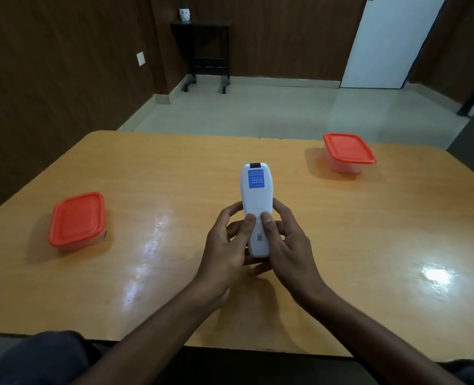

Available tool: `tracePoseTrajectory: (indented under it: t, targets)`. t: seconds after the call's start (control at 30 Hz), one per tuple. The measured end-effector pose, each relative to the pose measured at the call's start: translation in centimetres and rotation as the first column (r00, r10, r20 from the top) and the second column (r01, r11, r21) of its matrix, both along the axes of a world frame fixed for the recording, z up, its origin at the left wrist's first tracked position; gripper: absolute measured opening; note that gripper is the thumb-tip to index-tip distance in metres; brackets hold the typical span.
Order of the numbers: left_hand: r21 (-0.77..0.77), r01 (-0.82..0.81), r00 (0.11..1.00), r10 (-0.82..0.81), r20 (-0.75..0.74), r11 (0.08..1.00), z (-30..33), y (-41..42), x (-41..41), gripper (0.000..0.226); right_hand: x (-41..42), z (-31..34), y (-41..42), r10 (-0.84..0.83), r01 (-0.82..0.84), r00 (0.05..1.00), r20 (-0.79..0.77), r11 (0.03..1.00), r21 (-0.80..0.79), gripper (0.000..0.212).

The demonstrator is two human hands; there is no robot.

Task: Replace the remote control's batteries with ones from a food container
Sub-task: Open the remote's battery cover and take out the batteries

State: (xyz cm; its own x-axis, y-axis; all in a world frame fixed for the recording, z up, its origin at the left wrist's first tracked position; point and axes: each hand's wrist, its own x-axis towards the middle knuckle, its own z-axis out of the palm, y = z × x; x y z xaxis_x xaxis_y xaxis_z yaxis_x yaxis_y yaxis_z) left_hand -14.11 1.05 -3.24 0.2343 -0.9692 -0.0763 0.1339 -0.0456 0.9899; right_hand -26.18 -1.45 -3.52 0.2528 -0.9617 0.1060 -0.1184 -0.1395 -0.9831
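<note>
Our left hand (230, 240) and right hand (283, 240) both grip the remote (254, 195), back up; we should press both thumbs evenly on the cover and slide it toward us.

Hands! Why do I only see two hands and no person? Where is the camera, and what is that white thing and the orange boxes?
The camera sits on the person's head and looks forward and down, so you see what they see: their own arms reaching out, not their face. There is only this one picture, and no robot.

The left hand and the right hand together hold a white remote control, turned back side up, above the wooden table. You can see a blue sticker on it. Both thumbs press on its back, where the battery cover probably is.

Two food containers with orange lids sit on the table, both closed: the left container and the right container, farther away.
</note>
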Motion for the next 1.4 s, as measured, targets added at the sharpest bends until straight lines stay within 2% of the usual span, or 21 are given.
tracePoseTrajectory:
  t: [0.2,0.5,0.8,0.93,1.03,1.1,1.2,1.3,1.4]
  targets:
    - [-0.016,-0.071,0.997,0.07,-0.039,0.997,-0.2,0.3,-1.0,0.043,0.3,-0.8,0.6,-0.049,0.045,0.997,-0.054,0.996,-0.074,0.041]
    - [-0.088,-0.117,0.985,0.105,-0.135,0.989,0.1,0.3,-1.7,0.056,0.5,0.3,1.0,-0.086,0.077,0.995,-0.041,0.98,-0.185,0.044]
    - [-0.099,-0.119,0.987,0.106,-0.123,0.988,-0.2,0.2,-1.0,0.054,0.2,0.4,0.7,-0.012,0.012,1.0,0.004,0.989,-0.144,0.05]
    - [-0.105,-0.107,0.991,0.098,-0.089,0.989,-0.1,-0.6,-0.5,0.054,-0.2,1.1,-0.2,0.048,-0.047,0.999,0.023,0.997,-0.068,0.05]
    - [-0.054,-0.085,0.986,0.077,-0.15,0.995,0.3,-1.2,-0.2,0.041,-0.2,1.3,-0.9,0.047,-0.055,0.995,-0.083,0.994,-0.091,0.049]
    - [-0.009,-0.063,0.968,0.059,-0.245,0.998,0.5,-1.4,-0.1,0.034,-0.3,0.6,-1.0,-0.073,0.016,0.972,-0.225,0.97,-0.243,0.05]
    - [0.049,-0.064,0.924,0.078,-0.375,0.997,0.4,-1.6,0.4,0.036,-0.4,-0.5,-0.8,-0.275,0.061,0.871,-0.407,0.883,-0.466,0.058]
    - [0.082,-0.048,0.901,0.079,-0.427,0.995,0.3,-1.6,0.6,0.037,-0.3,-0.5,-0.9,-0.342,0.036,0.822,-0.456,0.83,-0.556,0.055]
    - [0.097,-0.052,0.897,0.089,-0.434,0.994,0.0,-1.7,0.7,0.038,-0.4,0.1,-1.1,-0.322,0.042,0.836,-0.445,0.845,-0.533,0.051]
